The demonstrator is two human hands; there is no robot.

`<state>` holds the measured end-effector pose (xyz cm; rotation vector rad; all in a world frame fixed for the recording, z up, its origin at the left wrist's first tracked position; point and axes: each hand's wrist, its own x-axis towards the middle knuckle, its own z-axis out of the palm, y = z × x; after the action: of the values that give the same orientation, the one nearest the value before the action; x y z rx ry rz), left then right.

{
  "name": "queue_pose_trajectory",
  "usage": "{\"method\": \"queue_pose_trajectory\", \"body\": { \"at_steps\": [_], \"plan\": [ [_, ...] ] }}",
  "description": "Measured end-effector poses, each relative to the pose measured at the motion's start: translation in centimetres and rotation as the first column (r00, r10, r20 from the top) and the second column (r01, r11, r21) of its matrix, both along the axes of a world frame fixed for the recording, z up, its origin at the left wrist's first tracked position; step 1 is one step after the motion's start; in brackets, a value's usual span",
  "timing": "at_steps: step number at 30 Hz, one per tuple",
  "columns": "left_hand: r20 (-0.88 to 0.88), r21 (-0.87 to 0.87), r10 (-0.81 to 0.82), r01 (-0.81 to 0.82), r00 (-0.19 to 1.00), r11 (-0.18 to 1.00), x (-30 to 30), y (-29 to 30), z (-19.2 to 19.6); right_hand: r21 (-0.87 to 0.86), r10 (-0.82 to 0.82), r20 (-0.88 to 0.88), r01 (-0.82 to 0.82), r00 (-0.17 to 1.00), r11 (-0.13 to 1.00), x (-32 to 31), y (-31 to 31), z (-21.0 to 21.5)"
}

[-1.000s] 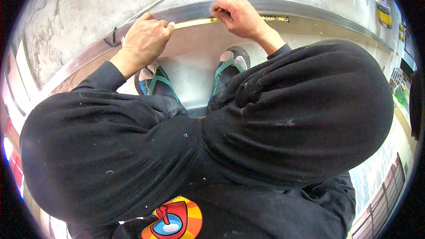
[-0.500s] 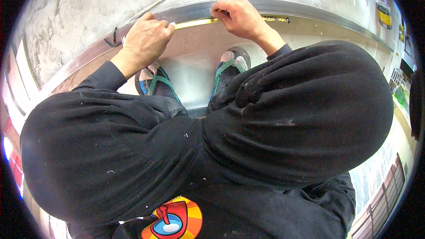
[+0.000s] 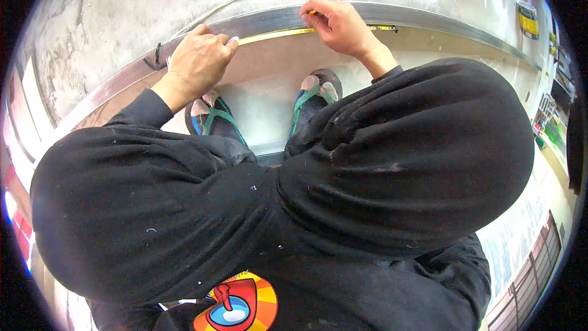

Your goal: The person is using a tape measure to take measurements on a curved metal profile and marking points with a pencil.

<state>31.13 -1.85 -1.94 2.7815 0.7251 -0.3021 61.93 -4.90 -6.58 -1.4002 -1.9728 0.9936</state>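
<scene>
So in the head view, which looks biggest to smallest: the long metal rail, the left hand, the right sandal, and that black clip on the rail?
1. Metal rail, spanning most of the picture.
2. Left hand and right sandal: too alike in apparent size to rank, and the trouser leg hides part of the sandal.
3. Black clip, clearly the smallest.

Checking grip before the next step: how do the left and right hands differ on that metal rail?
The left hand lies knuckles-up, fingers curled over the metal rail; the right hand pinches something small and orange at its fingertips. The left sits lower and nearer the feet, the right farther along. Both touch the rail beside the yellow tape.
</scene>
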Motion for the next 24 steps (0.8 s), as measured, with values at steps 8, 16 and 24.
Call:
{"method": "queue_pose_trajectory", "body": {
  "at_steps": [8, 16, 24],
  "plan": [
    [-0.016, 0.0, -0.005, 0.005, 1.0, 1.0, -0.2, -0.1, 0.0, 0.276, 0.082, 0.141, -0.118, 0.987, 0.954, 1.0, -1.7, -0.1],
    [-0.004, 0.007, -0.002, 0.002, 1.0, 1.0, -0.3, -0.1, -0.3, 0.391, 0.075, 0.214, -0.156, 0.974, 0.907, 0.6, -2.5, -0.9],
    [-0.019, 0.008, -0.006, 0.006, 1.0, 1.0, -0.1, -0.1, 0.1, 0.427, 0.051, 0.242, -0.154, 0.969, 0.891, 0.4, -2.7, -1.4]
  ]
}}
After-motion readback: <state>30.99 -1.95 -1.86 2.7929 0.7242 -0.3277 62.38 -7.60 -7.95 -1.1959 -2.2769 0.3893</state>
